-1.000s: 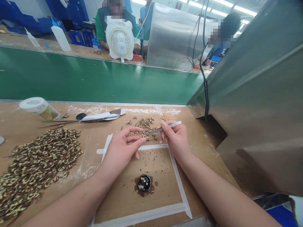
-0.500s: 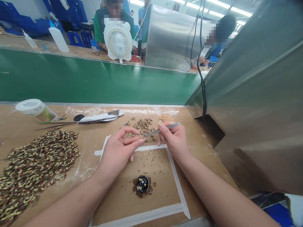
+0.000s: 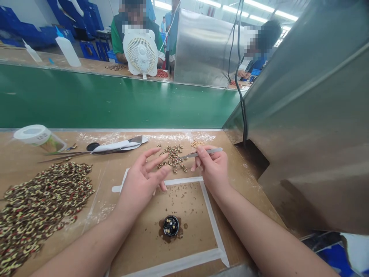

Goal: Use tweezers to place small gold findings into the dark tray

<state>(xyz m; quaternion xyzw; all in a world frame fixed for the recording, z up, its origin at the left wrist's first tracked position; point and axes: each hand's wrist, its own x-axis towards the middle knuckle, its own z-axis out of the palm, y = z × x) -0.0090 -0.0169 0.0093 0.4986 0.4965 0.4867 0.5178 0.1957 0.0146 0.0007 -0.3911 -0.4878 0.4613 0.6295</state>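
Observation:
My right hand is closed on metal tweezers, whose tip points left into a small heap of tiny brown and gold parts on the brown bench. My left hand hovers just left of that heap with its fingers spread and nothing in them. Below both hands a white tape frame marks a square on the bench. Inside it sits a small black round cap with a few parts in it.
A big spread of brown, yellow and red parts covers the left bench. A white-lidded jar, a second pair of tweezers and a white sheet lie behind. A green conveyor runs across; a steel housing stands right. People work beyond a white fan.
My left hand has opened from a pinch at the tweezer tip and drawn slightly left. The tweezers' tip has moved up into the heap of parts.

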